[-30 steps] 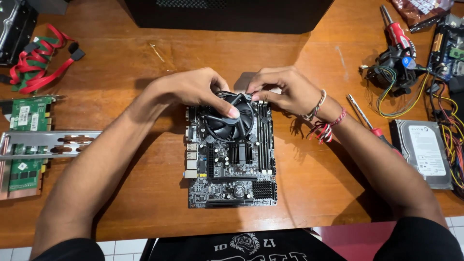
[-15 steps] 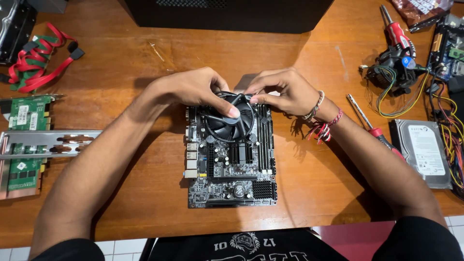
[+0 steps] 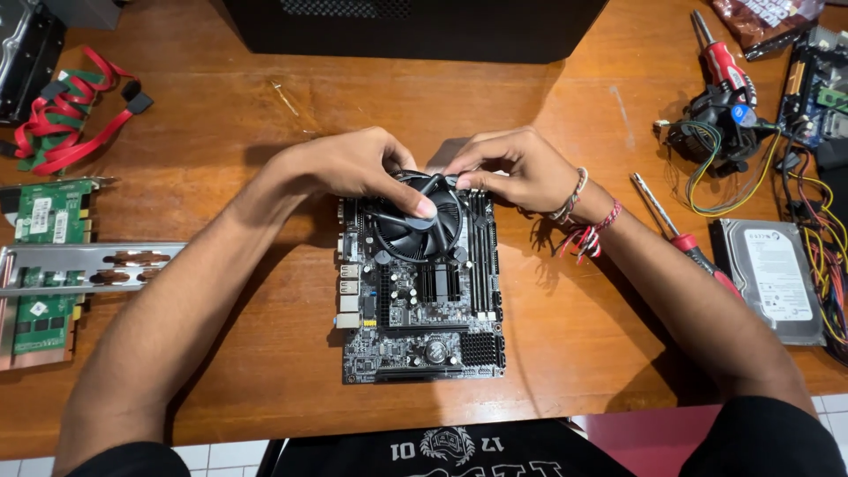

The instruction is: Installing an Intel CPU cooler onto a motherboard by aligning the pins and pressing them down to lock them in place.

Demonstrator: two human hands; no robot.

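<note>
Head view: circuit board [image 3: 420, 309] flat on the wooden counter [image 3: 221, 265], straight ahead of the body, within easy reach of both arms. Round black fan [image 3: 415, 225] seated on the board's far half, blades up. Left hand [image 3: 353, 168] arched over the fan's near-left rim, thumb pressed across the top, other fingers curled behind, likely steadying it. Right hand [image 3: 517, 168] bent at the wrist, fingertips pinched narrow at the fan's far-right edge, on a small part too hidden to name. Forearms angled inward from both sides. Right of the board, apart: red-handled screwdriver [image 3: 685, 238], silver hard drive [image 3: 773, 278], tangle of wires [image 3: 724, 141]. Left: green cards [image 3: 35, 265], metal bracket [image 3: 88, 265], red cables [image 3: 62, 124]. Dark case [image 3: 415, 26] at the far edge.
</note>
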